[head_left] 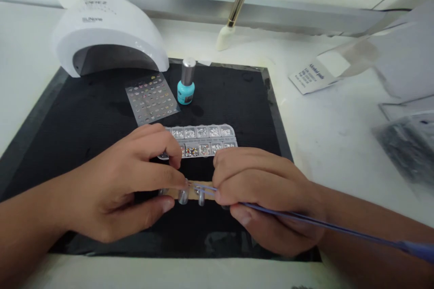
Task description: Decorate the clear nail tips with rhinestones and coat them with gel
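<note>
My left hand (115,180) pinches a tan strip (174,193) carrying several clear false nails (183,197), its fingertips at the strip's left part. My right hand (267,198) grips a long, thin blue tool (305,217), perhaps tweezers, and its tip reaches the strip between the fingers of both hands. Just beyond my hands lies a clear compartment case of rhinestones (200,140), partly hidden by my left fingers. Parts of the strip and nails are hidden behind my fingers.
A black mat (224,95) holds a nail sticker sheet (152,99) and a teal polish bottle (186,82). A white UV nail lamp (108,31) stands at the far left. An alcohol pad packet (312,76) and a gold-handled brush (233,16) lie beyond the mat.
</note>
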A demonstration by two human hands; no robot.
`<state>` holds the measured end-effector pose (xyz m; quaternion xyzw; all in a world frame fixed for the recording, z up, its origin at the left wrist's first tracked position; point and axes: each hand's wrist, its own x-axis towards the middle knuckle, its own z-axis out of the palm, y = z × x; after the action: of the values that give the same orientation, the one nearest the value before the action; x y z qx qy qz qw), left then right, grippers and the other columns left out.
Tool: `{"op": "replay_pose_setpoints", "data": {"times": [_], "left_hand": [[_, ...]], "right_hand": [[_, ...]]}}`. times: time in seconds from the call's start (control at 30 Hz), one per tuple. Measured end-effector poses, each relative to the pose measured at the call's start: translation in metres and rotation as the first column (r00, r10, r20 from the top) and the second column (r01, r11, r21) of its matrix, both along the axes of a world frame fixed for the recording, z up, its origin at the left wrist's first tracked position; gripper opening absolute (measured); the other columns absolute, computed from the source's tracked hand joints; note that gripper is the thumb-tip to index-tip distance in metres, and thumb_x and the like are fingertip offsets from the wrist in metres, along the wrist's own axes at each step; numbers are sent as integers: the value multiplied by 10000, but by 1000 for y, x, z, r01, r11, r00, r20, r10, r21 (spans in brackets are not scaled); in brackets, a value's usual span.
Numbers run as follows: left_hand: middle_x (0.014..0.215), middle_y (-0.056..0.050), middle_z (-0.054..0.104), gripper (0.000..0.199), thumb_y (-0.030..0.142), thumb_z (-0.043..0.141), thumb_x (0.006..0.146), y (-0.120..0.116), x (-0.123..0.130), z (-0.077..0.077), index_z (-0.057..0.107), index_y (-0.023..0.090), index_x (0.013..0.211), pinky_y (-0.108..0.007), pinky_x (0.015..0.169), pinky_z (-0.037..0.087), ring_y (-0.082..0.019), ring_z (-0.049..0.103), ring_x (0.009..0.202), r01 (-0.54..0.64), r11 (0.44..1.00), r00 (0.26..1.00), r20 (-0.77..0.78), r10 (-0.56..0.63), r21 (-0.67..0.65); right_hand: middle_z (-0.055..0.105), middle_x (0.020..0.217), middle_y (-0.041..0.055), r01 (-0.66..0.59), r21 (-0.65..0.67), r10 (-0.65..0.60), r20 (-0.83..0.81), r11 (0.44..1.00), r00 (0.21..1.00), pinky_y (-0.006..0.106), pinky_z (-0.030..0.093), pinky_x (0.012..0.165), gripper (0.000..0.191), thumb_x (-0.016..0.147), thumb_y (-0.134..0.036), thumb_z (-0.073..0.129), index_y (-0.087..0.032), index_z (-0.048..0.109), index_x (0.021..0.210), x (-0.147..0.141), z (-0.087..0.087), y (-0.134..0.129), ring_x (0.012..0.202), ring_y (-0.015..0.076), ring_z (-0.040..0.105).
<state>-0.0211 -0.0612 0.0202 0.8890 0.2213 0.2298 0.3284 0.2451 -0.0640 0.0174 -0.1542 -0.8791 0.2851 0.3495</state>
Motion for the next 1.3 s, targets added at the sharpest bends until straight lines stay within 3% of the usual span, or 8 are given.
{"op": "replay_pose_setpoints", "data": {"times": [0.8, 1.03, 1.17, 1.3], "left_hand": [[1011, -49, 587, 202, 141, 572, 921, 1, 0, -3, 690, 229, 1058, -376, 844, 386, -212, 524, 936, -5, 1000, 1000, 0, 5, -30], [997, -24, 566, 170, 127, 579, 925, 2, 3, -3, 681, 202, 1039, -352, 832, 356, -181, 498, 907, 18, 999, 1000, 11, -18, -32], [999, -12, 557, 163, 117, 569, 936, 2, 4, -1, 665, 207, 1033, -341, 847, 360, -167, 495, 909, 9, 999, 1000, -7, -10, -48], [1014, -25, 562, 144, 120, 575, 922, 2, 2, -1, 635, 205, 1021, -344, 868, 387, -187, 516, 971, -10, 998, 999, 37, 13, -64]], "right_hand": [[660, 856, 44, -25, -112, 19, -60, 993, 998, 313, 588, 845, 109, 994, -111, 517, -136, 618, 961, 2, -1, 1, 817, 140, 626], [629, 788, 42, -67, -351, -59, -338, 934, 939, 297, 501, 628, 105, 953, -162, 538, -155, 639, 926, -3, -8, 8, 667, 133, 593], [645, 805, 54, -42, -368, -133, -436, 929, 890, 310, 484, 619, 118, 944, -184, 573, -144, 684, 935, -6, -15, 8, 673, 141, 590], [645, 808, 46, -24, -383, -157, -433, 923, 888, 314, 484, 621, 109, 946, -195, 587, -166, 693, 948, -5, -16, 7, 676, 144, 589]]}}
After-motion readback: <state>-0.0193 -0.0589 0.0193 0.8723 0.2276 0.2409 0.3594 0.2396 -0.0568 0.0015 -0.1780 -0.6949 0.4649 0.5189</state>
